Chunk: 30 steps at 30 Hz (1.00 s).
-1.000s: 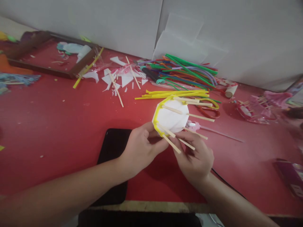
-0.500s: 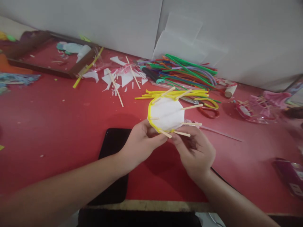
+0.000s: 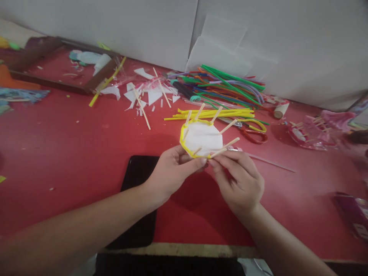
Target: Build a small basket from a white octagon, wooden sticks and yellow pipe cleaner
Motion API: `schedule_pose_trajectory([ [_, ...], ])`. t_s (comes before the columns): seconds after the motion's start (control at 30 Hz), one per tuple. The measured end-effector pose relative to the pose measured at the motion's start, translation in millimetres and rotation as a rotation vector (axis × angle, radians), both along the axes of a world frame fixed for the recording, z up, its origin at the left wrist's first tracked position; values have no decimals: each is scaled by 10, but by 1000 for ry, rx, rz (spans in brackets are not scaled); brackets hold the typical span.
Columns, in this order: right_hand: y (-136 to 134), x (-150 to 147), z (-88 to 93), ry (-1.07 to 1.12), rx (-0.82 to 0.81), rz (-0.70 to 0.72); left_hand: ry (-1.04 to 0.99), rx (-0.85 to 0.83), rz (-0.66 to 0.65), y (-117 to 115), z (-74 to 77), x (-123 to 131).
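A white disc (image 3: 202, 138), apparently paper or card, is held up over the table and tilted toward me. Several short wooden sticks (image 3: 229, 126) stand around its rim. A yellow pipe cleaner (image 3: 182, 135) runs along the left and near rim, around the sticks' bases. My left hand (image 3: 175, 168) is closed on the disc's near left edge, thumb in front and fingers behind. My right hand (image 3: 240, 178) pinches at the near right rim, where the yellow pipe cleaner reaches its fingertips. The strand's far end is hidden by the fingers.
Behind the disc lie yellow pipe cleaners (image 3: 215, 113), scissors (image 3: 254, 130) and a multicoloured pipe cleaner pile (image 3: 230, 86). White scraps (image 3: 153, 96) are at back left, near a brown frame (image 3: 51, 82). A black phone-like slab (image 3: 138, 184) lies under my left forearm.
The disc has tipped, so its sticks now point more upward. My right hand has shifted slightly right and its fingers pinch closer to the rim. My left hand keeps its hold.
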State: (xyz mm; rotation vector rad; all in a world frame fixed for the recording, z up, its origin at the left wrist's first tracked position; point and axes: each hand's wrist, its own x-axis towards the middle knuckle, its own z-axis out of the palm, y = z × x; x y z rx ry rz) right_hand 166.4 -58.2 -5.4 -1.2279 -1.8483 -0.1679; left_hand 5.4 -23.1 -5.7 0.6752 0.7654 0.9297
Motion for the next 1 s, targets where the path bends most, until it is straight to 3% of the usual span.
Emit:
schedule_pose_trajectory([
  [0.3,-5,74,-17,-139,48,-15,-15,-67,-85,-2,21,-19],
  [0.63,-31,107,26,-180,29,34,-21,-84,-86,2,13,-19],
  [0.87,-28,76,-7,-120,185,-186,0,-17,-80,-6,6,-19],
  [1.0,3,105,12,-117,103,-133,45,6,-102,10,11,-27],
])
